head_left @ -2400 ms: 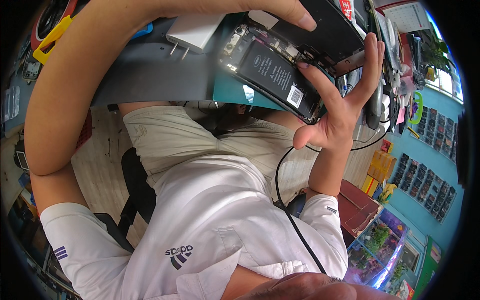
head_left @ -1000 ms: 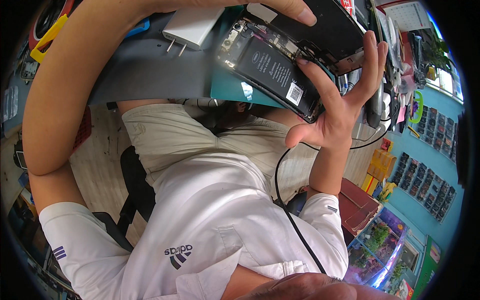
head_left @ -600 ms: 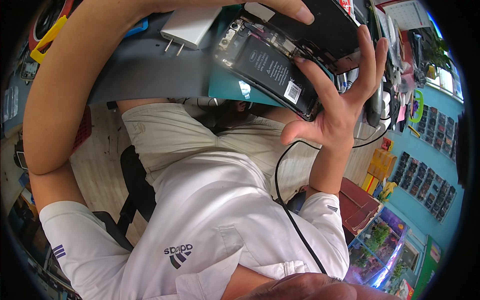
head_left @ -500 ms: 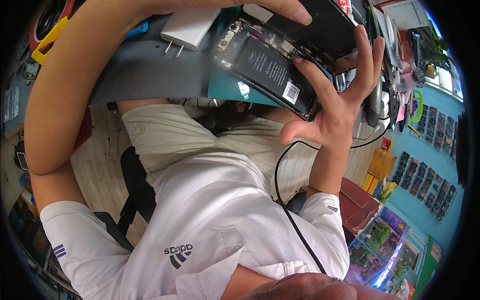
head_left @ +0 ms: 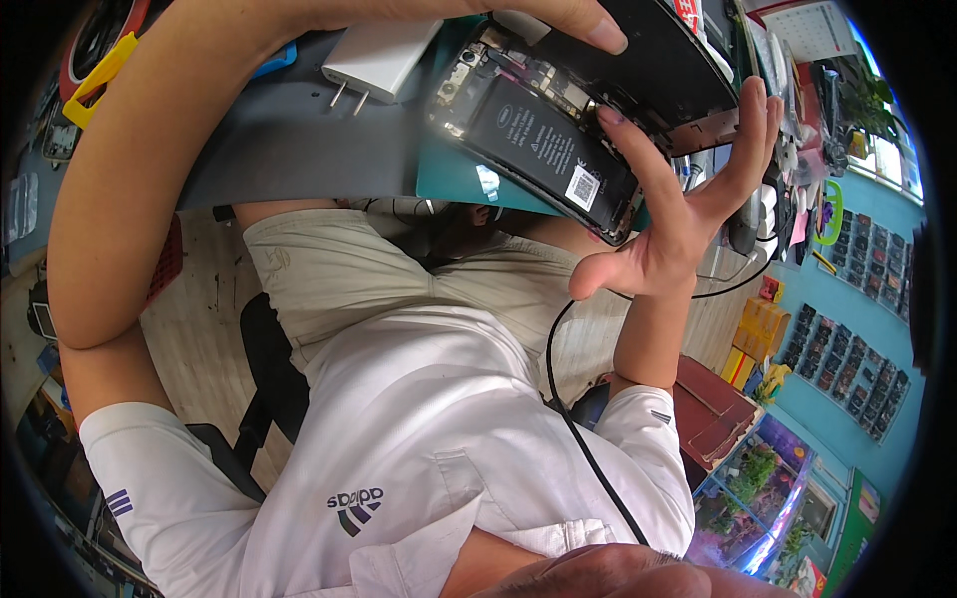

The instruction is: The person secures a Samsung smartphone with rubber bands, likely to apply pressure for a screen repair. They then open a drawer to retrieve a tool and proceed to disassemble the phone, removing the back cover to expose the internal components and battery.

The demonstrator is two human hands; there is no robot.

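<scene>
An opened phone point(head_left: 462, 108) lies tilted at the bench edge, its black battery point(head_left: 528, 140) and circuit boards exposed. Its dark screen panel point(head_left: 663, 65) stands raised along the far right side. My left hand point(head_left: 573, 18) reaches round from the left and holds this panel, thumb on its inner face; the other fingers are hidden or cut off by the top edge. At the phone's right side, my right hand point(head_left: 683, 214) has its fingers spread. Its index fingertip touches inside the phone, near the panel's joint, and the thumb sticks out below the phone's lower corner.
A teal mat point(head_left: 449, 174) lies under the phone on the grey bench point(head_left: 289, 149). Left of it sits a white plug charger point(head_left: 384, 60). Tools and parts crowd the right side, by a black cable point(head_left: 563, 399). A yellow-handled tool point(head_left: 100, 82) is far left.
The screen panel has shifted slightly right and leans further out. My right hand's raised fingers moved a little right and lower, and its index fingertip slid slightly along the phone.
</scene>
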